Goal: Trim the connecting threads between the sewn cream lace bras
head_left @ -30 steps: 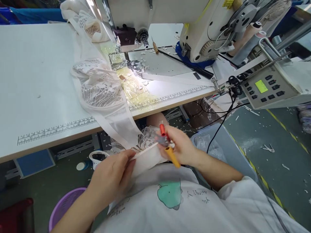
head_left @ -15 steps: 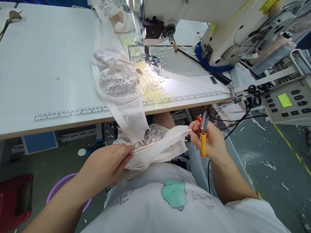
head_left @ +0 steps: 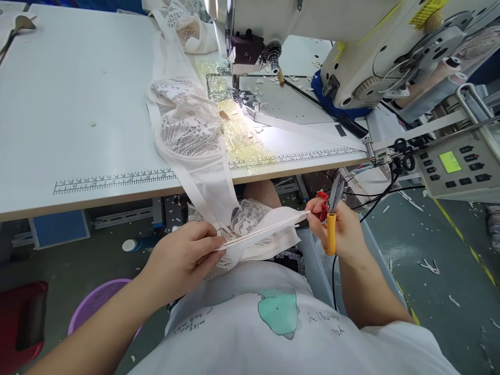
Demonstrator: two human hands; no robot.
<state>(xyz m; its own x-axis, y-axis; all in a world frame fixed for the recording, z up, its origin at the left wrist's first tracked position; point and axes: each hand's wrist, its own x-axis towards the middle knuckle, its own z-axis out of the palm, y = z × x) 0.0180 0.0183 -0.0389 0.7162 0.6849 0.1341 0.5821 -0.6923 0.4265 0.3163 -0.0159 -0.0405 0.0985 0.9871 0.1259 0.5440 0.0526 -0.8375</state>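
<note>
A white lace bra [head_left: 260,234] lies across my lap, its edge drawn taut between both hands. My left hand [head_left: 195,255] pinches that edge near the middle. At the other end, my right hand [head_left: 336,224] grips the tip of the band between thumb and finger. Tucked in the same right hand are thread snips [head_left: 332,216] with grey blades pointing up and an orange handle; a red piece shows beside the blades. More white lace bra pieces [head_left: 189,135] run in a chain from my lap up over the table edge toward the back.
The sewing machine [head_left: 250,49] stands at the back right with its lamp lit, fabric scraps around it. A control panel [head_left: 449,161] juts out at the right. A ruler strip [head_left: 117,180] runs along the table's front edge. A purple basin [head_left: 97,302] and red stool [head_left: 23,323] are at lower left.
My left hand has slid slightly right along the bra's edge. My right hand, with the snips, has shifted slightly right and down, still gripping the band's tip.
</note>
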